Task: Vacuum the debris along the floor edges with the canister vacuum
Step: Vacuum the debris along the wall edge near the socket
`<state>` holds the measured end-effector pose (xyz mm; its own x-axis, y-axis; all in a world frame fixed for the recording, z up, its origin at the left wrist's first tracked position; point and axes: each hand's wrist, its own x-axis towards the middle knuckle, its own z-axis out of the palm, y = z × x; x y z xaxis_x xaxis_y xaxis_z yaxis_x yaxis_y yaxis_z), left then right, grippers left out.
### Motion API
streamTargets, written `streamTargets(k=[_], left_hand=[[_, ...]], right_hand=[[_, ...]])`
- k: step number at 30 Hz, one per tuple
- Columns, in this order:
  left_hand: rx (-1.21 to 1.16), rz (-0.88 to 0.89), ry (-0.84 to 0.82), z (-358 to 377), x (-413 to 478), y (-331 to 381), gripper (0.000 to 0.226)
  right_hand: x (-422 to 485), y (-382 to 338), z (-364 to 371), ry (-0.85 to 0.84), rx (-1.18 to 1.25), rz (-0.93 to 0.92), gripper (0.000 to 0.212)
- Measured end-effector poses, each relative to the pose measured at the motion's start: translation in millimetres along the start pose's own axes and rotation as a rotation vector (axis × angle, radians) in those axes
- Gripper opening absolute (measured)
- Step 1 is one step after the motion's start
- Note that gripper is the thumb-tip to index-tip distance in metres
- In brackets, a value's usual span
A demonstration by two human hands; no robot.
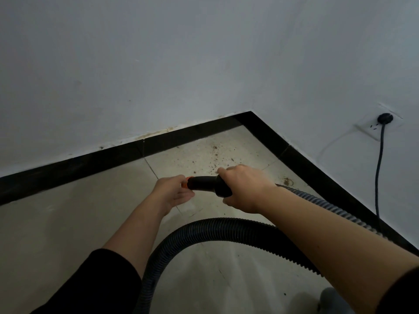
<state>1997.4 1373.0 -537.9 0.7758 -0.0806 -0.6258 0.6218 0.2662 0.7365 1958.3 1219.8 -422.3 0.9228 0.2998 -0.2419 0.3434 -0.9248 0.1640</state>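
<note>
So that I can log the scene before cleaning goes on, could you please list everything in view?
walls: two, white, meeting at a corner
skirting: one strip, black, along the foot of both walls
floor: one, beige tiles
debris: scattered bits, brown, on the floor near the corner
hose: one, black and ribbed, looping over the floor
nozzle: one, black with an orange tip, held above the floor
socket: one, white, on the right wall
cord: one, black, plugged into the socket, hanging to the floor
grey shape: one, bottom right edge, perhaps the vacuum
left hand: one, holds the orange tip
right hand: one, grips the nozzle's black part
</note>
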Motion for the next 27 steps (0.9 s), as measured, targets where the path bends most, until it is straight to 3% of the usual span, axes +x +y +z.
streamTargets(k=[17,27], left_hand=[[-0.111,0.008,0.011,16,9,-6,0.015],[-0.218,-0.025,0.045,28,1,-5,0.037]], right_hand=[[7,8,6,0.012,-0.031,0.033,0.039],[8,-7,6,0.010,-0.004,0.048,0.043]])
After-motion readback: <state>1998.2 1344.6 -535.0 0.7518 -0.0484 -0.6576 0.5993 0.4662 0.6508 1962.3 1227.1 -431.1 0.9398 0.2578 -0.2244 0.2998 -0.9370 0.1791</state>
